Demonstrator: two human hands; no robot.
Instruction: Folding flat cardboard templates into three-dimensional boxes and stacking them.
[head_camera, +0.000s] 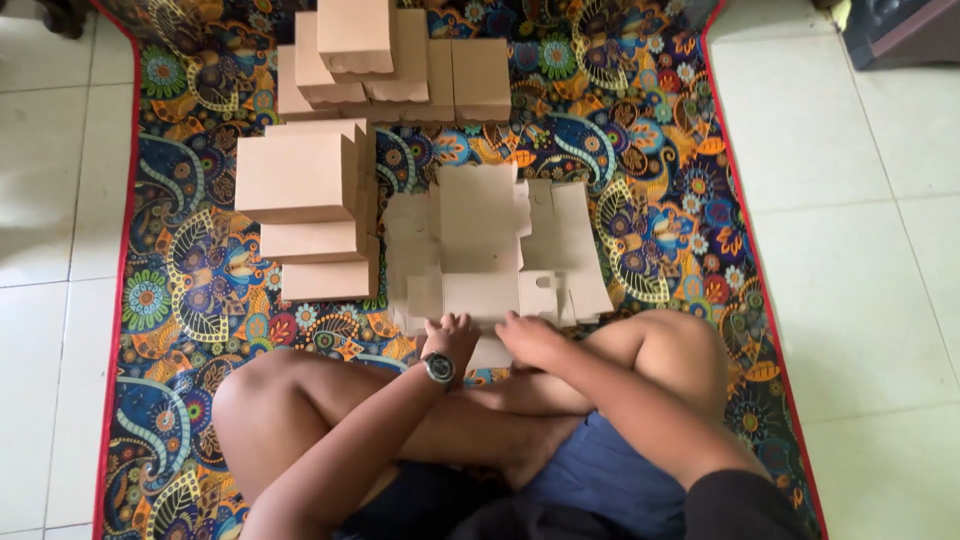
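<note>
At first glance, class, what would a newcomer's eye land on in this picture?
Probably the bright patterned mat on the white tiled floor, then the stacks of folded brown boxes at left and top. In front of the crossed legs, the left hand and right hand rest on flat cardboard blanks.

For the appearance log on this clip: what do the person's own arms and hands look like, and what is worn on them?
Both forearms are bare. The left hand has a wristwatch with a round dark dial and a dark strap. The right hand wears nothing visible; a dark sleeve covers the upper right arm. No gloves; rings cannot be made out.
</note>
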